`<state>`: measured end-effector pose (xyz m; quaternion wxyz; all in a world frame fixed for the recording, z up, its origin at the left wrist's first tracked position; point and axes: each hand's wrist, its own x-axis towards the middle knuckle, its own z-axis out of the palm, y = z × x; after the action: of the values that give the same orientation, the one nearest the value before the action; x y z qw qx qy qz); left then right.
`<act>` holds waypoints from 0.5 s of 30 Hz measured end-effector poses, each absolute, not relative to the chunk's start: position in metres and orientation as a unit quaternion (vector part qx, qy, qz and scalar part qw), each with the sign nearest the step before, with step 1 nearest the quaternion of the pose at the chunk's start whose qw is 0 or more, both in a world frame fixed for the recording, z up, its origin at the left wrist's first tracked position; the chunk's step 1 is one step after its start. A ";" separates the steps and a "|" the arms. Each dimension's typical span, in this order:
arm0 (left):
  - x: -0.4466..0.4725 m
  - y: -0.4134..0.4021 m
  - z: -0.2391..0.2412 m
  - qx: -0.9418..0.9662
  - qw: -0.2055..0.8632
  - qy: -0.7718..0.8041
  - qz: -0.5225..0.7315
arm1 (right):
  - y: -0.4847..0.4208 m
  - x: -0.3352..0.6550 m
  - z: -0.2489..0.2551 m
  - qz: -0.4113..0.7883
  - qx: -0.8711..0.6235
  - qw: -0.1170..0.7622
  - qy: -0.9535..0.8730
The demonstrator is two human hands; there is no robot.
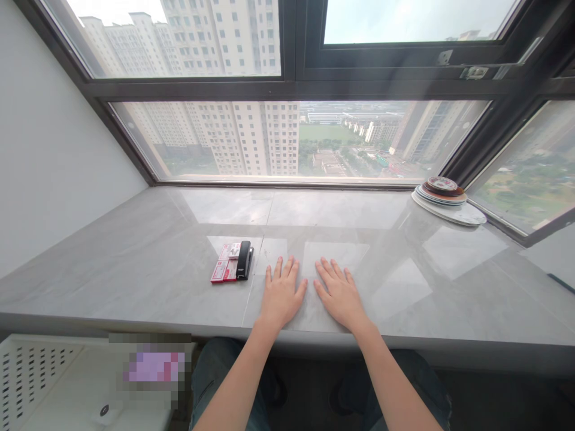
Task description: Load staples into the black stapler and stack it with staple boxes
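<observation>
Palm down on the grey marble-look sill [148,269], my left hand [281,293] lies flat with its fingers spread and nothing in it. My right hand [339,293] rests the same way beside it, a small gap between the two thumbs. To the left of my left hand stands a black stapler [244,261], touching or overlapping several small red-and-white boxes [224,271]. Another small white box [234,251] sits on top of them. Neither hand touches the stapler or the boxes.
At the back right corner is a stack of round plates or mats [442,200]. A dark window frame [287,90] runs along the back. Below the sill's front edge at left is a white perforated container [40,371], part of it blurred out. A wall [54,155] bounds the left.
</observation>
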<state>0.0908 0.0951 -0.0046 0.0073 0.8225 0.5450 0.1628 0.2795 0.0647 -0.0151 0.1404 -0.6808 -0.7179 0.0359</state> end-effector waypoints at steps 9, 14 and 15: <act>0.091 0.095 -0.004 0.823 0.012 0.544 0.167 | 0.064 0.279 -0.014 0.033 -0.682 0.140 -0.717; 0.091 0.095 -0.003 0.823 0.015 0.545 0.162 | 0.064 0.279 -0.013 0.040 -0.684 0.138 -0.715; 0.091 0.095 -0.003 0.823 0.015 0.545 0.161 | 0.064 0.279 -0.013 0.040 -0.684 0.138 -0.715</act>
<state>0.0908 0.0953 -0.0033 0.0145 0.8228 0.5448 0.1611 0.2794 0.0641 -0.0127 0.1384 -0.6841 -0.7150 0.0405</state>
